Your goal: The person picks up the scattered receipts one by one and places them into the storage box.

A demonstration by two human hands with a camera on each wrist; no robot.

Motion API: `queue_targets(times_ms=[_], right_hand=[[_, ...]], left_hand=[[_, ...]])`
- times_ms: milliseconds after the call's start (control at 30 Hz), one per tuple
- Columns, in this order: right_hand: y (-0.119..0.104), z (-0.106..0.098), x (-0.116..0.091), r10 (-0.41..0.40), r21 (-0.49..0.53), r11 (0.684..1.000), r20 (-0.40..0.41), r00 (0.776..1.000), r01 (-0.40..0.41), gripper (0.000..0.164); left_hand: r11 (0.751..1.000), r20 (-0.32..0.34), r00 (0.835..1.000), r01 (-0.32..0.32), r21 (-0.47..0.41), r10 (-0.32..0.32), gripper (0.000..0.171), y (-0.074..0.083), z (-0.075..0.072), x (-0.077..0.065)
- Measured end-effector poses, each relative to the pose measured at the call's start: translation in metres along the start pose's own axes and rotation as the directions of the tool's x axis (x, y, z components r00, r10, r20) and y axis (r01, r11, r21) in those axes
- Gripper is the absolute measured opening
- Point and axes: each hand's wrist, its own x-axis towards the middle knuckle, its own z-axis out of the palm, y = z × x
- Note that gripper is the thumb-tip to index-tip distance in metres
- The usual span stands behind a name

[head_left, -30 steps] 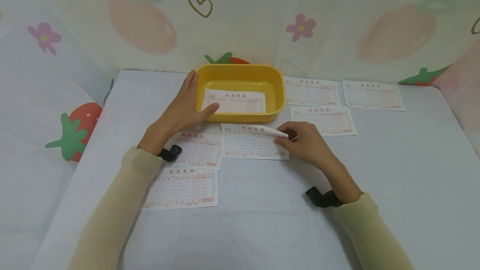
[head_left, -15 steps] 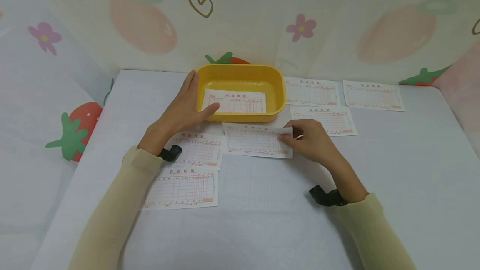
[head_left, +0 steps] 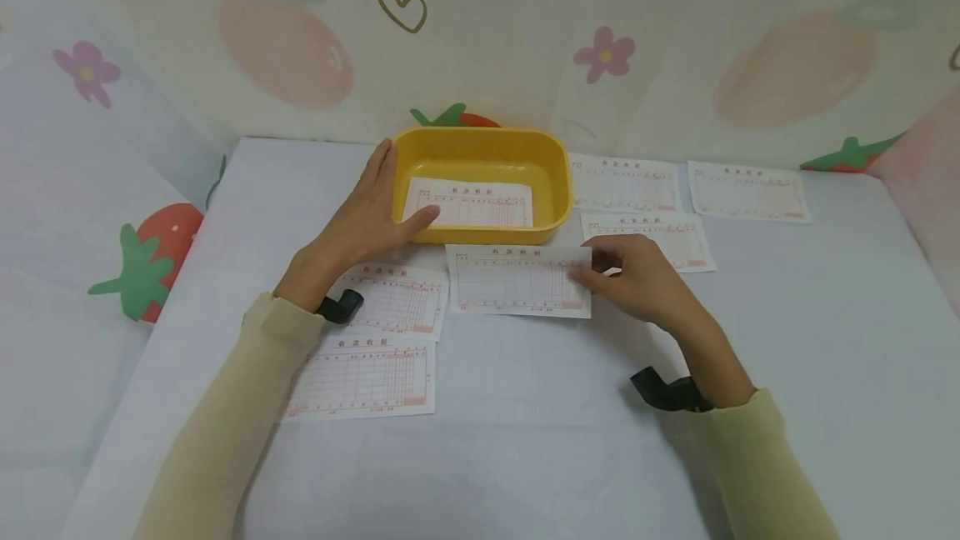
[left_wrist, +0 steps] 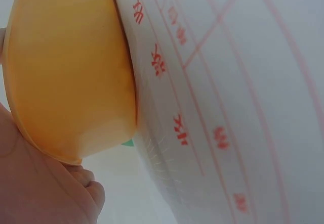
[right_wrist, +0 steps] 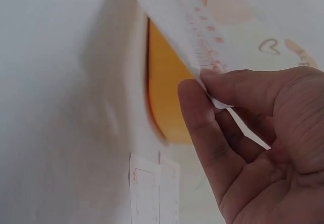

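Tray holds slip (head view only).

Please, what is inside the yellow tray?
Inside the yellow tray lies a red-printed paper slip. The tray's near wall hides its lower edge, and the left hand covers part of it. Whether more slips lie beneath cannot be seen.

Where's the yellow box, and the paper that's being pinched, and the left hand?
Yellow box (head_left: 483,236), head view: its front wall.
Pinched paper (head_left: 517,282), head view: its printed middle.
Left hand (head_left: 362,219), head view: its back.
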Motion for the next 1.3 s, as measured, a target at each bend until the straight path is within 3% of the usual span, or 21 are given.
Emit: queue_targets(times_ms=[300,533,667,800,967,1300], right_hand=[[0.001,-0.005,0.0,0.007,0.044,0.999,-0.013,1.0,-0.006,0.019],[0.0,-0.015,-0.004,0.016,0.157,0.987,-0.015,1.0,-0.014,0.021],[0.0,-0.022,-0.005,0.01,0.31,0.951,-0.044,0.999,0.004,0.024],[-0.001,-0.028,-0.006,-0.002,0.445,0.894,-0.106,0.994,0.049,0.027],[-0.002,-0.03,0.0,0.023,0.534,0.842,-0.176,0.984,0.076,0.025],[-0.015,-0.039,0.032,0.092,0.526,0.849,-0.244,0.965,0.052,0.029]], left_hand=[[1.0,0.007,1.0,0.005,0.003,-0.005,0.115,0.0,0.001,0.001],[1.0,0.003,1.0,0.001,-0.012,-0.001,0.115,-0.003,0.001,-0.001],[1.0,-0.01,1.0,-0.008,-0.01,0.008,0.114,-0.003,0.0,0.0],[1.0,-0.001,1.0,-0.009,-0.012,0.009,0.115,-0.003,0.0,0.001],[1.0,0.016,1.0,-0.001,0.007,0.001,0.116,-0.002,-0.001,0.001],[1.0,0.015,1.0,0.013,0.021,-0.013,0.117,-0.006,-0.004,0.002]])
